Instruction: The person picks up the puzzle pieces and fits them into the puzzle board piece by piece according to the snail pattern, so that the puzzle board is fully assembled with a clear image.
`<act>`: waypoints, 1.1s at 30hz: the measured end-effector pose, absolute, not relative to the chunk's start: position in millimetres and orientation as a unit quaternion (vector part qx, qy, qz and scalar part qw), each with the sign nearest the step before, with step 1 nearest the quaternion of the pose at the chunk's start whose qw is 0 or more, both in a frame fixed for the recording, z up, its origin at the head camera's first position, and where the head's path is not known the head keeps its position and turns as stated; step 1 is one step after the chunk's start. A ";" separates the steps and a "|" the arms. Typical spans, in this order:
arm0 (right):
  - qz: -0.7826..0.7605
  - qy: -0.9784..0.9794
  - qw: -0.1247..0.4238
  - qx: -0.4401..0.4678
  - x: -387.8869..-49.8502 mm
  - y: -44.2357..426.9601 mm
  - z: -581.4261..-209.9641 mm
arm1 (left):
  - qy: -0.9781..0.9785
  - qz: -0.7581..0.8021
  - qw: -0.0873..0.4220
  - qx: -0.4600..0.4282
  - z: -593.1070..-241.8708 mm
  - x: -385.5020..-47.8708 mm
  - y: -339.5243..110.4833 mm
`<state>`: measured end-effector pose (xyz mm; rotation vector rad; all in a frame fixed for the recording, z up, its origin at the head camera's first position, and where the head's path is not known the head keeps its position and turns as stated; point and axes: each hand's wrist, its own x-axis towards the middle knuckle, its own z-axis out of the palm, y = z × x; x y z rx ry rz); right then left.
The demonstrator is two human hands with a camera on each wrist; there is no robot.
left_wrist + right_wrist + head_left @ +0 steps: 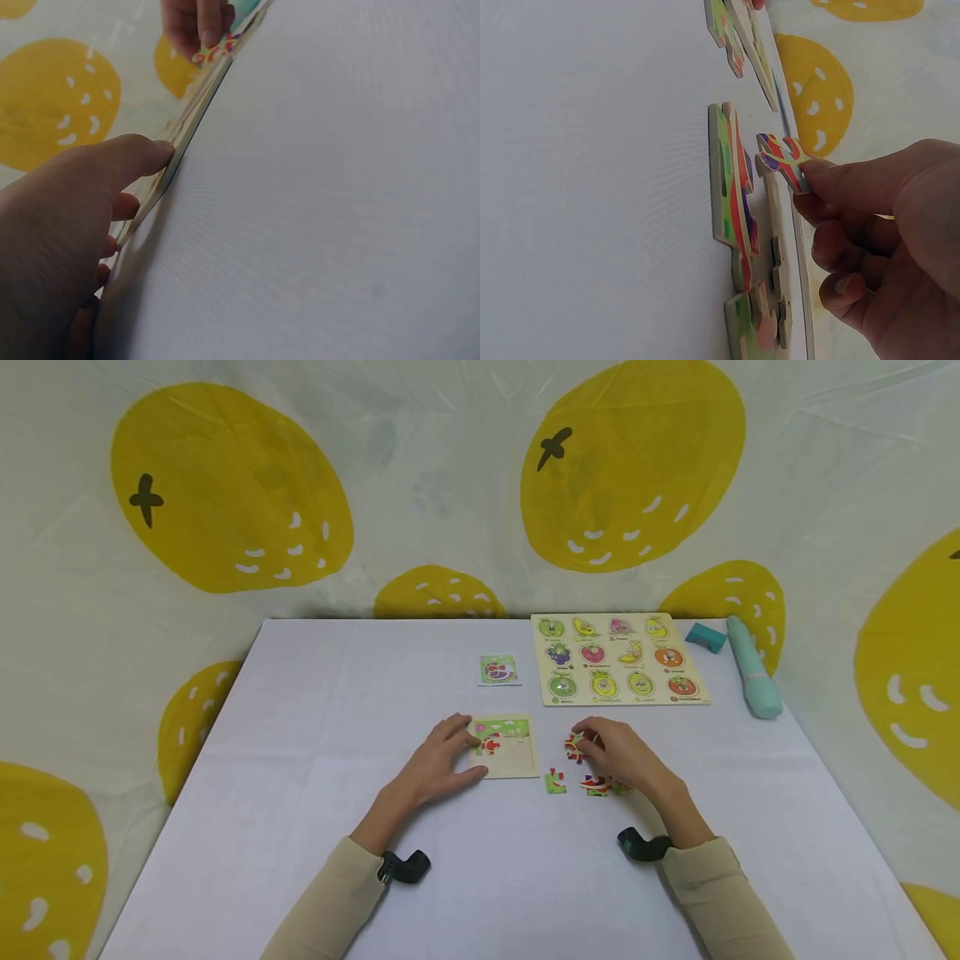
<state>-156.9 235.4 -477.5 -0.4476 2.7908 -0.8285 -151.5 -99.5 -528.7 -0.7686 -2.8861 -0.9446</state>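
Observation:
My left hand (pixel 438 766) rests at the left side of a small wooden puzzle tray (pixel 534 752), fingers spread along it and thumb near its lower corner. In the left wrist view, the thumb of my left hand (pixel 82 195) touches the tray's rim (pixel 180 146). Green and red pieces lie in the tray's upper and left parts. My right hand (pixel 622 753) pinches a red, blue and yellow puzzle piece (pixel 784 159) between thumb and finger; the right wrist view shows this hand (pixel 900 225) holding it above loose pieces (pixel 731 180).
A loose piece (pixel 555 781) lies right of the tray. Behind are a small picture card (pixel 498 670) and a wooden fruit board (pixel 618 697). A teal block (pixel 706 637) and a mint-green cylindrical object (pixel 753 672) stand or lie at the back right.

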 end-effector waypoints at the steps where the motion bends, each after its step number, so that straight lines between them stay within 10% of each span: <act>1: -0.283 0.943 0.097 -0.147 -157.1 235.1 -477.3 | -0.921 -0.301 0.005 -0.245 -528.9 -151.5 -99.5; 33: -0.349 0.917 0.064 -0.183 -169.9 176.7 -472.6 | -0.920 -0.308 0.006 -0.244 -529.8 -150.7 -99.5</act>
